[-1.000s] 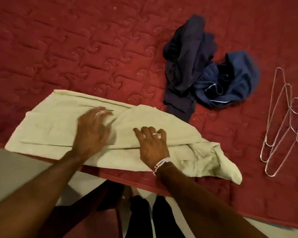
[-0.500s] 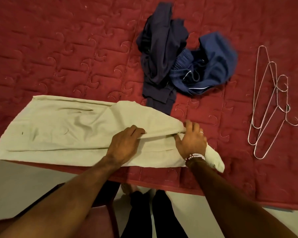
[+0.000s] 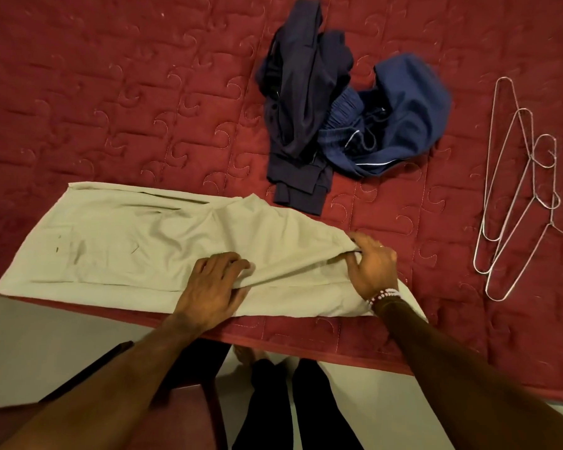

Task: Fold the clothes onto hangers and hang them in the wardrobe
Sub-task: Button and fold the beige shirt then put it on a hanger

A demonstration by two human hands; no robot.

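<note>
Beige trousers (image 3: 117, 248) lie flat along the near edge of the red quilted bed (image 3: 111, 92). My left hand (image 3: 213, 285) rests on the cloth near its middle, fingers bent over a fold. My right hand (image 3: 372, 266) pinches the top layer at the right end and lifts it slightly. A dark navy garment (image 3: 301, 102) and a blue one (image 3: 400, 118) lie crumpled further back. Wire hangers (image 3: 520, 196) lie on the bed at the right.
The bed edge runs diagonally just below the trousers, with pale floor (image 3: 46, 345) beneath. A dark red chair or stool (image 3: 182, 417) stands at my left leg. My dark-clad legs (image 3: 293, 407) are at the bottom centre.
Both hands slid rightward along the trousers. My right hand went from pressing flat to pinching the right end of the cloth; the left moved to the middle.
</note>
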